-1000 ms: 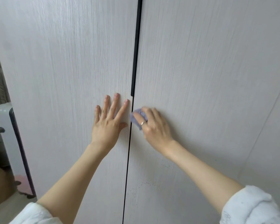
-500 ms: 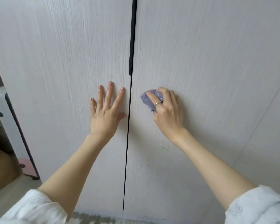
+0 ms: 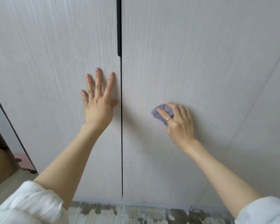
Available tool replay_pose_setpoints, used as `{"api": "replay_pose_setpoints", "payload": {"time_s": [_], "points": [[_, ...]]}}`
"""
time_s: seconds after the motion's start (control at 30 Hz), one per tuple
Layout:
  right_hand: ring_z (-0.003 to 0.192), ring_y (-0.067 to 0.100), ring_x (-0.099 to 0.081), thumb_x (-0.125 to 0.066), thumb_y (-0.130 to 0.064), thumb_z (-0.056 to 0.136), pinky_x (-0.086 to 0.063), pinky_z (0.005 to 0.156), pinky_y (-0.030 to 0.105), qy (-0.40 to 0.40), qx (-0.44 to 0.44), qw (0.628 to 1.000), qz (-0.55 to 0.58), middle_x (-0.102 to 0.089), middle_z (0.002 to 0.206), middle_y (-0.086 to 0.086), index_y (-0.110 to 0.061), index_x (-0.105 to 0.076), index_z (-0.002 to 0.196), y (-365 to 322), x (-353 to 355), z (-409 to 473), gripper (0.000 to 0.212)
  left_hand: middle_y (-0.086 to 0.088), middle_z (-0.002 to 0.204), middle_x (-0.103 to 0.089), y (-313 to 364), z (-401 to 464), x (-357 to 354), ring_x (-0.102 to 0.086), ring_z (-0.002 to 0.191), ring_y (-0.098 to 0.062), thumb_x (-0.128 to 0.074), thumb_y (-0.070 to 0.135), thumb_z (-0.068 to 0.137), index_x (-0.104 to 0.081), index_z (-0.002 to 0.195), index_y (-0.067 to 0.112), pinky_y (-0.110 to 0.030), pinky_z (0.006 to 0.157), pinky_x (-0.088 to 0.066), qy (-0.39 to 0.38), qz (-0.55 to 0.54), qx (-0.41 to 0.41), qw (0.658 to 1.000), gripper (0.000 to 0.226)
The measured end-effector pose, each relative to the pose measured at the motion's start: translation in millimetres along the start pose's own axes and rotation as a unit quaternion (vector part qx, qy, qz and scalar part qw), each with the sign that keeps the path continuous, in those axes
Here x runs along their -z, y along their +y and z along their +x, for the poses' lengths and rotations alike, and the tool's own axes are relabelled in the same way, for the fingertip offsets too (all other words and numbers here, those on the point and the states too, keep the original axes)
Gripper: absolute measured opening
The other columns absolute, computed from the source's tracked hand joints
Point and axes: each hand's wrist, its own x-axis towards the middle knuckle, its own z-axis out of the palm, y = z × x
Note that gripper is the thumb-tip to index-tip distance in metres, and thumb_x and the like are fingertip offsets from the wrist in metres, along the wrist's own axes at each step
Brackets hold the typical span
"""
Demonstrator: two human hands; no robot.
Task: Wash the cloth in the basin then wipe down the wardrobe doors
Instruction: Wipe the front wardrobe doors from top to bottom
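Two pale wood-grain wardrobe doors fill the view, the left door (image 3: 47, 62) and the right door (image 3: 192, 54), split by a thin dark gap. A dark handle strip (image 3: 119, 26) runs down the top of the gap. My left hand (image 3: 98, 104) lies flat with spread fingers against the left door near the gap. On the right door, my right hand (image 3: 179, 122) holds a small bunched purple cloth (image 3: 161, 114) and presses it to the surface. Most of the cloth is hidden under the fingers.
Small dark specks (image 3: 144, 152) dot the right door below the cloth. A further panel (image 3: 265, 126) angles off at the far right. Mottled floor tiles (image 3: 120, 212) show at the bottom. A pink object (image 3: 25, 160) sits on the floor left of the wardrobe.
My right hand has slid the cloth to the right and downward across the right door, away from the gap. The left hand stays flat on the left door. The view has tilted down.
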Motion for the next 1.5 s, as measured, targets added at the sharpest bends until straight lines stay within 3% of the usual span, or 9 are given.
{"api": "replay_pose_setpoints", "payload": {"time_s": [0.13, 0.33, 0.43, 0.63, 0.83, 1.1, 1.23, 1.33, 1.5], "points": [[0.087, 0.028, -0.049, -0.047, -0.003, 0.084, -0.034, 0.072, 0.034, 0.010, -0.072, 0.997, 0.023, -0.048, 0.107, 0.007, -0.019, -0.058, 0.112, -3.8, -5.4, -11.9, 0.034, -0.004, 0.156, 0.022, 1.0, -0.1, 0.4, 0.020, 0.142, -0.034, -0.051, 0.021, 0.097, 0.013, 0.148, 0.033, -0.059, 0.114, -0.004, 0.000, -0.011, 0.006, 1.000, 0.083], [0.070, 0.021, -0.045, -0.036, 0.000, 0.095, -0.029, 0.060, 0.031, -0.159, 0.167, 0.971, -0.056, -0.061, 0.090, 0.003, -0.017, -0.067, 0.082, 7.0, 11.0, -74.6, 0.038, -0.007, 0.157, 0.018, -2.8, -1.2, -2.8, 0.017, 0.143, -0.036, -0.052, 0.023, 0.096, 0.006, 0.150, 0.030, -0.060, 0.113, -0.004, 0.007, -0.016, -0.003, 1.000, 0.080], [0.076, 0.027, -0.055, -0.064, 0.000, 0.082, -0.038, 0.063, 0.033, -0.088, 0.047, 0.995, -0.026, -0.062, 0.097, 0.008, -0.017, -0.066, 0.100, 32.2, 20.4, -41.2, 0.025, -0.007, 0.157, 0.018, -2.0, -2.7, -5.4, 0.017, 0.143, -0.036, -0.051, 0.021, 0.097, 0.005, 0.150, 0.030, -0.060, 0.113, -0.002, 0.006, -0.026, 0.009, 1.000, 0.078], [0.091, 0.026, -0.050, -0.048, -0.011, 0.084, -0.040, 0.072, 0.031, -0.023, -0.113, 0.993, -0.006, -0.051, 0.108, 0.006, -0.017, -0.053, 0.108, 35.8, 19.0, -32.3, 0.025, -0.006, 0.156, 0.023, 6.2, -10.7, -14.7, 0.023, 0.141, -0.035, -0.041, 0.017, 0.101, 0.007, 0.150, 0.032, -0.067, 0.108, 0.000, -0.003, -0.074, 0.044, 0.996, 0.070], [0.071, 0.025, -0.059, -0.054, -0.001, 0.081, -0.031, 0.066, 0.034, -0.180, 0.128, 0.973, -0.071, -0.063, 0.095, 0.008, -0.014, -0.062, 0.090, 52.4, 33.6, -105.8, 0.018, -0.005, 0.155, 0.027, 22.9, -14.3, -21.6, 0.026, 0.140, -0.033, -0.031, 0.017, 0.102, 0.007, 0.150, 0.034, -0.072, 0.103, -0.001, -0.005, -0.137, 0.093, 0.986, 0.063], [0.089, 0.032, -0.047, -0.058, 0.011, 0.069, -0.044, 0.068, 0.038, -0.003, -0.170, 0.982, -0.082, -0.043, 0.109, 0.008, -0.013, -0.053, 0.106, 113.0, 72.5, -30.0, 0.044, -0.005, 0.155, 0.027, 35.0, -13.0, -26.7, 0.026, 0.141, -0.031, -0.031, 0.041, 0.100, 0.010, 0.149, 0.034, -0.071, 0.104, 0.003, 0.002, -0.153, 0.128, 0.980, 0.065], [0.098, 0.035, -0.053, -0.059, 0.001, 0.078, -0.045, 0.076, 0.038, -0.118, -0.259, 0.955, -0.084, -0.047, 0.111, 0.007, -0.013, -0.061, 0.105, 84.4, 55.5, -105.6, 0.030, -0.007, 0.155, 0.025, 33.5, -14.5, -27.3, 0.025, 0.141, -0.032, -0.035, 0.041, 0.099, 0.009, 0.150, 0.033, -0.073, 0.104, 0.000, 0.004, -0.139, 0.123, 0.983, 0.067], [0.074, 0.035, -0.058, -0.064, 0.011, 0.060, -0.045, 0.052, 0.033, -0.192, -0.237, 0.948, -0.086, -0.047, 0.095, 0.010, -0.008, -0.063, 0.087, 69.7, 55.5, -158.2, 0.033, -0.008, 0.156, 0.023, 31.0, -15.7, -28.5, 0.023, 0.141, -0.034, -0.035, 0.042, 0.099, 0.007, 0.150, 0.033, -0.072, 0.104, -0.002, 0.005, -0.129, 0.120, 0.984, 0.067], [0.079, 0.036, -0.056, -0.060, 0.022, 0.051, -0.046, 0.056, 0.035, -0.106, -0.282, 0.951, -0.069, -0.042, 0.101, 0.009, -0.006, -0.063, 0.093, 99.9, 70.2, -111.3, 0.051, -0.007, 0.156, 0.022, 27.0, -26.2, -37.8, 0.022, 0.142, -0.034, -0.037, 0.042, 0.099, 0.005, 0.150, 0.034, -0.070, 0.105, -0.004, 0.004, -0.120, 0.118, 0.986, 0.067]]}}
